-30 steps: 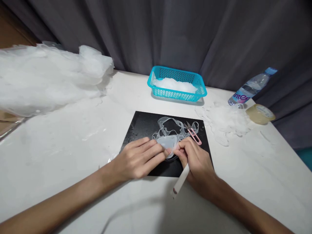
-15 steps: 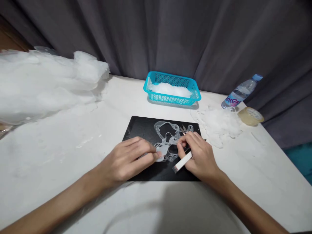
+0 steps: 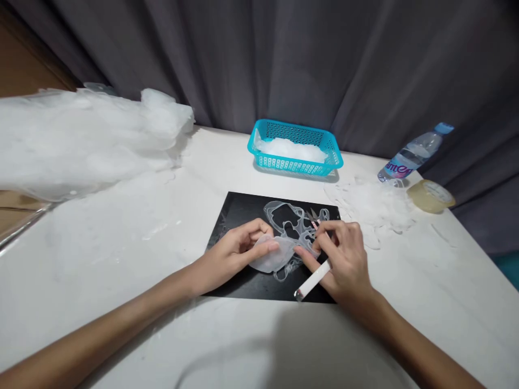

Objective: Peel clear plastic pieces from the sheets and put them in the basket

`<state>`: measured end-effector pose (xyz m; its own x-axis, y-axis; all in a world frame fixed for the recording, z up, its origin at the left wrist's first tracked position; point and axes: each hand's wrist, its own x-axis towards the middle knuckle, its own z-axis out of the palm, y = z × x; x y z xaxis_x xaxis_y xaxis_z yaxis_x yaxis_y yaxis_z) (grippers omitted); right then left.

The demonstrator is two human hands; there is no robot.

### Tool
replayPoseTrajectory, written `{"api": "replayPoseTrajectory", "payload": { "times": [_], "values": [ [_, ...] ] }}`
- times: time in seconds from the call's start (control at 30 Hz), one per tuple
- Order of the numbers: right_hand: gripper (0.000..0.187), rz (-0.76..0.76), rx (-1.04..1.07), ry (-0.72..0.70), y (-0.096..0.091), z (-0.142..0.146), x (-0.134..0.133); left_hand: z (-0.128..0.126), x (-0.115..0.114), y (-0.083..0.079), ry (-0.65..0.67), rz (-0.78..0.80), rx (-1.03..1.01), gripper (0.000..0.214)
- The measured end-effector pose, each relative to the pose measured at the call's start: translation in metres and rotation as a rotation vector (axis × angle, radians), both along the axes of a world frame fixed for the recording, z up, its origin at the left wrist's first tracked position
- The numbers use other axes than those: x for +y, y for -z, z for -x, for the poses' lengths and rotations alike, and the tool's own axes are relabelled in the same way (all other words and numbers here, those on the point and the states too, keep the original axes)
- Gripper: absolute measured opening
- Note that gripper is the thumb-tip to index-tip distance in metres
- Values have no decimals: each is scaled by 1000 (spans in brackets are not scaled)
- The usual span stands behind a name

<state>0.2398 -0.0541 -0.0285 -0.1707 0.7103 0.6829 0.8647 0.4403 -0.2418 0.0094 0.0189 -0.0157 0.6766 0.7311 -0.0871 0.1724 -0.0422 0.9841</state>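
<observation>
My left hand [image 3: 247,246] pinches a round, translucent white plastic-looking piece [image 3: 270,259] between thumb and fingers, a little over the black board [image 3: 239,216]. In my right hand [image 3: 344,259] is a pair of small scissors [image 3: 313,280]; a white handle sticks out below the palm and thin pointed blades show past the fingers. The right thumb and fingertips are close to the piece's right edge, and I cannot tell whether they grip it. Thin, see-through looped scraps [image 3: 279,209] lie on the board behind and under the piece.
A blue basket [image 3: 298,165] with white pieces stands at the back. Left is a large heap of white translucent material [image 3: 101,140]. On the right are a pile of clear scraps [image 3: 373,205], a water bottle [image 3: 411,156] and a tape roll [image 3: 430,196].
My left hand has turned and lifted the translucent piece, which now shows more of its face. My right thumb has stretched toward its edge. The view has shifted slightly left.
</observation>
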Motion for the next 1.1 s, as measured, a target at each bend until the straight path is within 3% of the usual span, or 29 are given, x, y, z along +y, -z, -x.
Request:
{"api": "replayPoseTrajectory", "payload": {
  "times": [0.13, 0.23, 0.3, 0.47, 0.73, 0.97, 1.1],
  "values": [
    [27, 62, 128, -134, 3, 1, -1, -1, -1, 4, 30, 208, -93, 28],
    [22, 183, 294, -196, 7, 0, 0, -2, -1, 6, 23, 270, -164, 28],
    [19, 215, 346, -189, 9, 0, 0, -2, 0, 7, 17, 259, -167, 31],
    [41, 254, 229, -228, 4, 1, 1, -5, 1, 7, 18, 173, -59, 33],
    [16, 455, 233, -378, 4, 0, 2, -3, 2, 8, 23, 63, 70, 25],
    [9, 297, 147, -358, 7, 6, 1, -6, 0, 8, -16, 31, 98, 29],
    [10, 306, 158, -334, 9, 7, 0, -8, -2, 8, -18, 29, 91, 30]
  ]
}}
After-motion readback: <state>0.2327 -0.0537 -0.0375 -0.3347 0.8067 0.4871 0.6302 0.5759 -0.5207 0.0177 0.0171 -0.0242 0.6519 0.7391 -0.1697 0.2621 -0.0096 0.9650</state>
